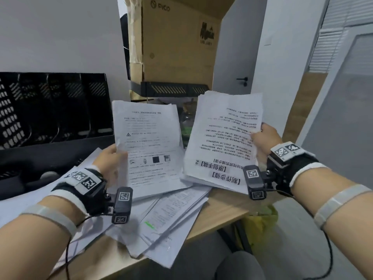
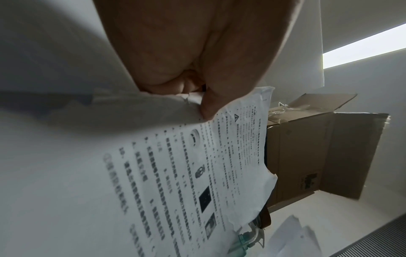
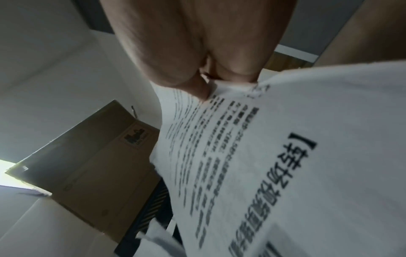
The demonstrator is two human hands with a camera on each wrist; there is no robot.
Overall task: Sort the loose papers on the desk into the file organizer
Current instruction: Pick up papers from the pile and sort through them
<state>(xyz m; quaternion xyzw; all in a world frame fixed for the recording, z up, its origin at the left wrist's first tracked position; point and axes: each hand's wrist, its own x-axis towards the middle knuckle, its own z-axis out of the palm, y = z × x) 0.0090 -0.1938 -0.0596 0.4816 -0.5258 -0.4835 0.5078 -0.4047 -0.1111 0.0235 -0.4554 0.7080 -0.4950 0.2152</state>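
My left hand (image 1: 113,156) pinches the left edge of a thin stack of printed sheets with small pictures (image 1: 149,146), thumb on top (image 2: 208,107), held tilted above the desk. My right hand (image 1: 262,138) grips the right edge of a second stack with bold upside-down headings (image 1: 222,142); the right wrist view shows this stack (image 3: 285,156) with the thumb (image 3: 197,90) pressing on it. More loose papers (image 1: 165,223) lie fanned on the wooden desk (image 1: 222,209) below both stacks. The black mesh file organizer (image 1: 52,106) stands at the back left.
A tall open cardboard box (image 1: 175,41) stands behind the papers, on a black mesh tray (image 1: 173,88). Clear plastic items (image 1: 187,116) sit between the two held stacks. The desk's front edge runs diagonally at lower right; a yellow bag (image 1: 260,219) lies below it.
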